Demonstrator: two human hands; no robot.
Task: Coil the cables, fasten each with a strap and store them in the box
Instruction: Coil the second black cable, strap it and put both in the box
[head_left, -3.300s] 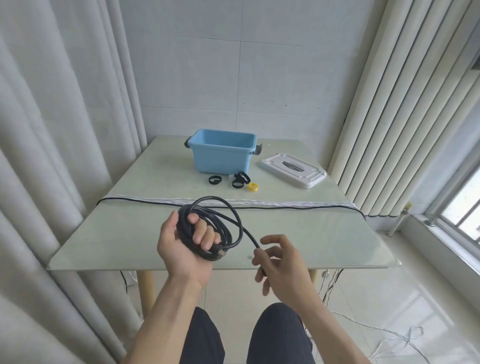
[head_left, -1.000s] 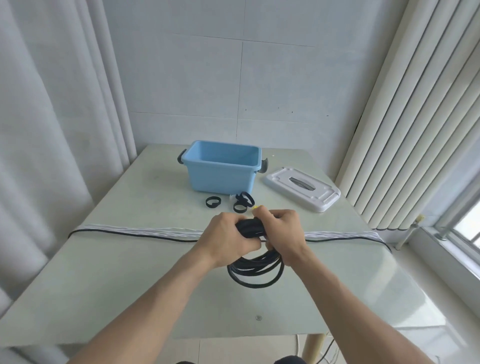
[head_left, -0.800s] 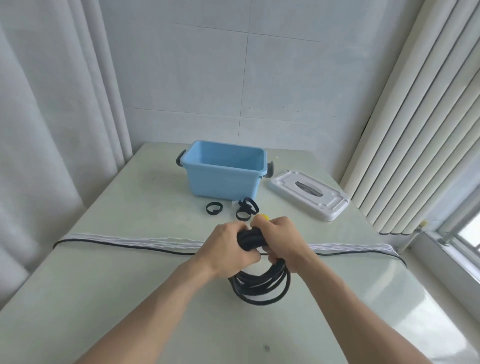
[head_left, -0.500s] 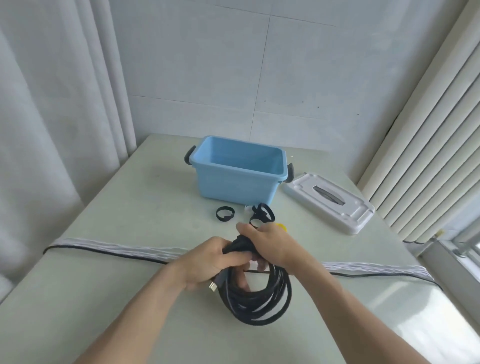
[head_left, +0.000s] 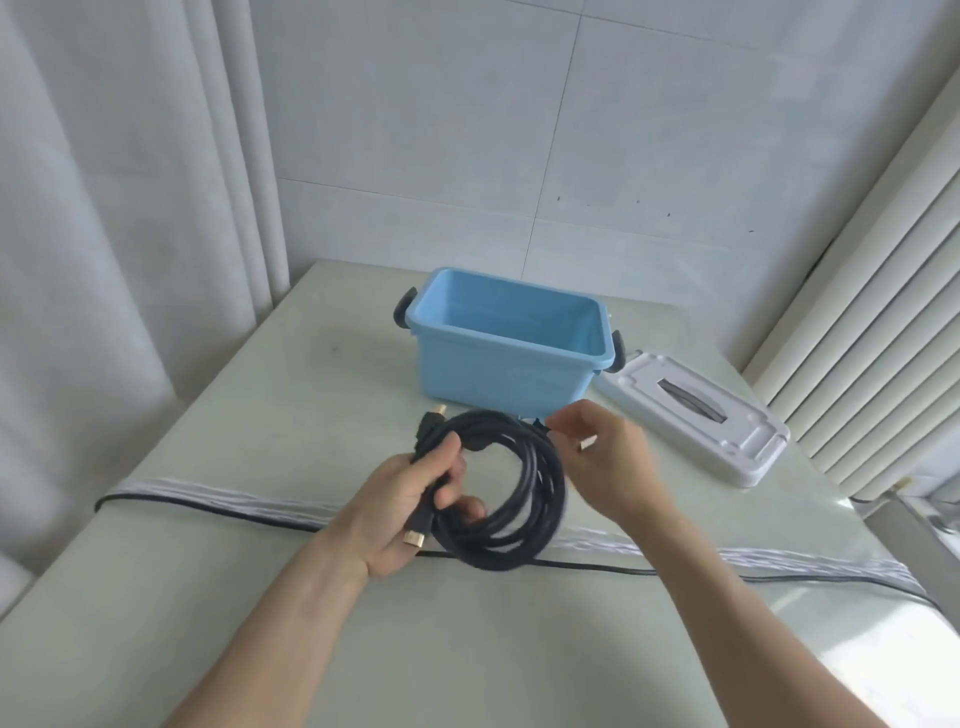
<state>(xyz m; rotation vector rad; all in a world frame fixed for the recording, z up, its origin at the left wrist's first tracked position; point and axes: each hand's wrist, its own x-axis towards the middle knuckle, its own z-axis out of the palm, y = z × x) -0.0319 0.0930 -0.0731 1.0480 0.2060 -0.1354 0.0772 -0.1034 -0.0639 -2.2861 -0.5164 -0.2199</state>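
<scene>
A black cable (head_left: 524, 499) is wound into a round coil with gold-tipped plugs at its left side. My left hand (head_left: 410, 504) grips the coil's left side and holds it above the table. To the right of the coil my right hand (head_left: 608, 462) has its fingers spread near the coil's upper right edge; it is blurred. Behind the hands stands the open blue box (head_left: 506, 343), empty inside. The loose straps in front of the box are mostly hidden by the coil and my right hand.
The white box lid (head_left: 696, 415) lies to the right of the box. A black cable and a white cable (head_left: 218, 509) stretch side by side across the pale green table (head_left: 260, 415). Curtains hang at the left, vertical blinds at the right.
My right hand has let go of the coil and moved to the right, fingers spread. My left hand has lifted and turned the coil so that its ring faces me.
</scene>
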